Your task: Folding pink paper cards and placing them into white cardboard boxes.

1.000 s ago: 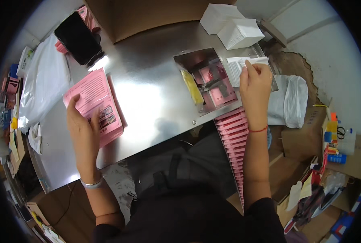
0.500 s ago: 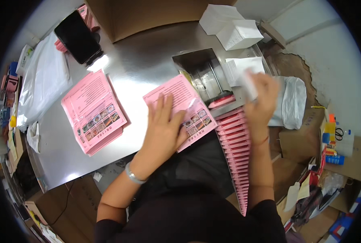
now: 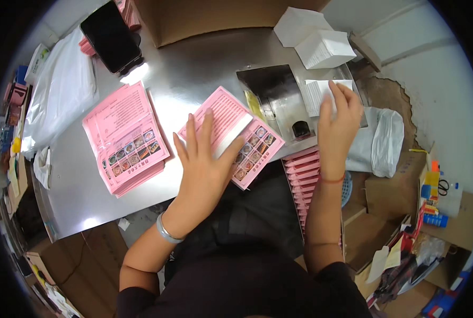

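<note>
My left hand [image 3: 202, 159] lies with fingers spread on a pink printed sheet [image 3: 260, 153] that bears rows of small food pictures. A folded white paper strip [image 3: 239, 131] lies slantwise across that sheet, partly under the hand. My right hand [image 3: 340, 122] is over a small stack of folded white papers [image 3: 313, 100], its thumb and fingers apart and nothing visible between them. Below it, a metal chute holds a row of pink folded packets [image 3: 303, 177]. Between the hands lies a metal tray with a dark opening [image 3: 271, 87] and a small black block [image 3: 300, 129].
A stack of pink printed sheets [image 3: 128, 143] lies on the metal table at left. Behind it are a black phone [image 3: 111, 37] and clear plastic bags [image 3: 61, 100]. An open cardboard box [image 3: 220, 18] and white paper stacks [image 3: 324, 47] stand at the back.
The white piece that was in my right hand is gone from it, and a white strip now lies on the pink sheet. The pink piece by the tray's black block no longer shows.
</note>
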Tool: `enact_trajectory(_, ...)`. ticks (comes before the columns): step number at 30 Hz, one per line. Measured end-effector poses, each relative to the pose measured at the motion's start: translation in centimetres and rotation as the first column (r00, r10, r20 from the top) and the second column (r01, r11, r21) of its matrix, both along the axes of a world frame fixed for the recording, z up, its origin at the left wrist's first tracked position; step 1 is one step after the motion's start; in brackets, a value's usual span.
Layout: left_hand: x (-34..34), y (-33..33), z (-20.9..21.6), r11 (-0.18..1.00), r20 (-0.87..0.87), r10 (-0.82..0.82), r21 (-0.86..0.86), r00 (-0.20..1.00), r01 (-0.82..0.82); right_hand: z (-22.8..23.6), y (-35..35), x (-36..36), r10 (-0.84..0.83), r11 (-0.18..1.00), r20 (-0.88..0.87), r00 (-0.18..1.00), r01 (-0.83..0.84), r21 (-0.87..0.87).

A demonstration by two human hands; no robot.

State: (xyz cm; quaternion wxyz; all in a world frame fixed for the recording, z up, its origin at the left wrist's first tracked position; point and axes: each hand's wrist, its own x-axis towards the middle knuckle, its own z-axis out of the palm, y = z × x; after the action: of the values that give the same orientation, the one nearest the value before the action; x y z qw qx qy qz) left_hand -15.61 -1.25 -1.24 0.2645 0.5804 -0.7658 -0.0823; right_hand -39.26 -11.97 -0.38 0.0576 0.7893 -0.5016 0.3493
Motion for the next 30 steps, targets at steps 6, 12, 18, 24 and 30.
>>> enact_trajectory(6, 1.1, -3.5, 0.1, 0.998, 0.217, 0.018, 0.060, 0.976, -0.032, 0.6, 0.0, -0.7, -0.311, 0.951, -0.158, 0.937, 0.307, -0.046)
enact_trajectory(12, 1.3, -3.6, 1.0, 0.998, 0.278, -0.058, 0.024, 0.959, 0.054, 1.9, 0.1, -3.2, -0.168, 0.983, -0.038, 0.985, 0.171, 0.072)
enact_trajectory(18, 2.3, -1.0, 0.2, 0.962, 0.043, -0.259, 0.102, 0.965, 0.253, 1.7, 6.2, 2.3, 0.111, 0.993, 0.014, 0.994, -0.112, 0.049)
enact_trajectory(24, 1.4, -3.0, -0.1, 0.907, -0.310, -0.373, 0.078, 0.874, 0.415, -1.7, 6.5, 6.6, 0.308, 0.942, -0.249, 0.918, -0.257, 0.217)
enact_trajectory(30, 1.2, -1.5, 3.0, 0.897, -0.580, -0.219, 0.197, 0.785, 0.397, -1.5, -0.8, 5.1, 0.244, 0.928, -0.339, 0.908, -0.118, 0.353)
